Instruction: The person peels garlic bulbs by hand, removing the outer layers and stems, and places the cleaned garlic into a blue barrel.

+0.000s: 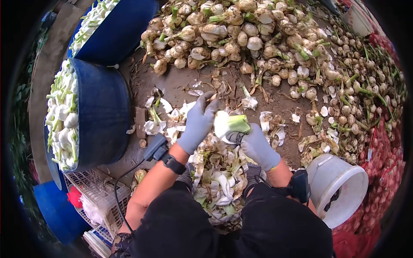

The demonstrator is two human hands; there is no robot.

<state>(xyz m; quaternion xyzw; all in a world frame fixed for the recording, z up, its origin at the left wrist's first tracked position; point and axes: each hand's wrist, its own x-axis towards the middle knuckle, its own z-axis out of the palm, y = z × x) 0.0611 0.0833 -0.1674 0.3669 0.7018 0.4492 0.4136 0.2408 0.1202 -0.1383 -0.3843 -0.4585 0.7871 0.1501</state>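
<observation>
Between my two gloved hands is a peeled white garlic bulb [221, 124] with a thick, cut green stem pointing right. My right hand [259, 146] is closed around it from the stem side, its dark-stained fingertips pressed under the stem. At the bulb's left is my left hand [198, 122], fingers stretched upward and apart, dirty at the tips, with nothing visible in them. Below both hands, a heap of peeled garlic skins [221, 180] lies between my feet.
Unpeeled garlic bulbs [232, 32] are piled ahead and to the right. Blue tubs [103, 112] of cleaned garlic stand at left, above a plastic crate [101, 193]. A white bucket [316, 185] sits beside my right forearm, near red mesh sacks [380, 172]. A cable runs along my left arm.
</observation>
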